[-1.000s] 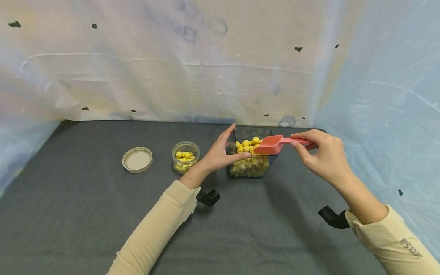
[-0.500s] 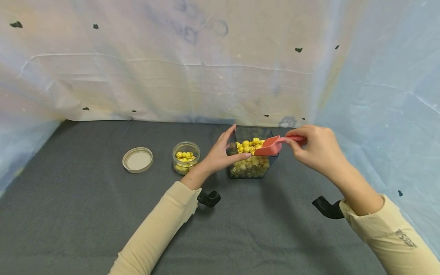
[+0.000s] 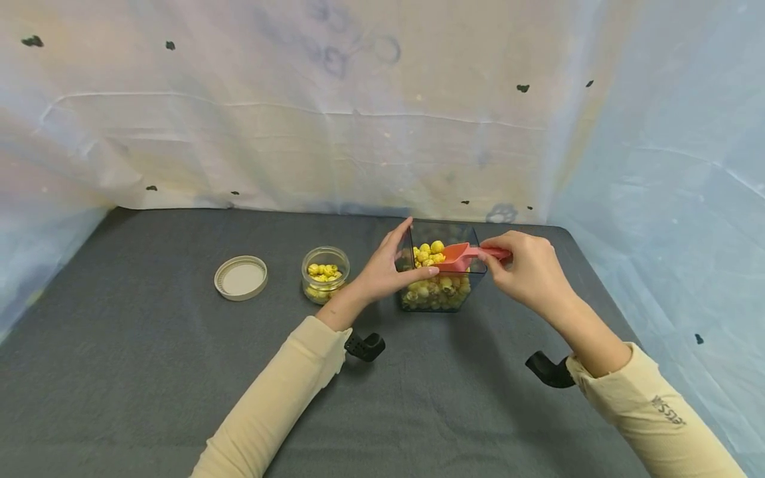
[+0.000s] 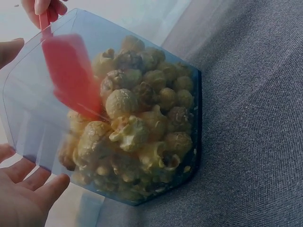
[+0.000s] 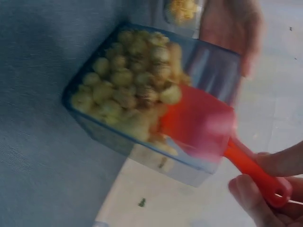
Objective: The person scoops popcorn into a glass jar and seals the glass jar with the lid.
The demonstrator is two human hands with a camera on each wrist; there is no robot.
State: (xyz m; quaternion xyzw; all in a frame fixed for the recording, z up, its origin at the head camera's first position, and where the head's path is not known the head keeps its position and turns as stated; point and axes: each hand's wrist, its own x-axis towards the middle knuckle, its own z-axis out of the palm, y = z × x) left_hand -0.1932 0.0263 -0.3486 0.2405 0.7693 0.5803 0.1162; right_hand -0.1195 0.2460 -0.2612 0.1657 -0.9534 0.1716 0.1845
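My right hand (image 3: 524,270) pinches the handle of a pink scoop (image 3: 457,257) between thumb and fingers. The scoop's blade is down in the yellow popcorn (image 3: 429,251) inside a clear, dark-tinted square container (image 3: 434,309). In the right wrist view the red-looking scoop (image 5: 201,124) has its front edge against the popcorn. My left hand (image 3: 380,271) holds the container's left side, thumb along the front rim and fingers toward the back. Through the wall, the left wrist view shows popcorn (image 4: 128,132) filling the container's lower part.
Left of my left hand stands a small round clear jar (image 3: 325,257) with some popcorn in it. Further left lies a round pale lid (image 3: 241,278). A grey cloth (image 3: 149,345) covers the table, with a pale sheet (image 3: 335,153) hanging behind.
My right hand has moved left and brought the scoop from the container's right rim into the popcorn. My left hand stays in place on the container.
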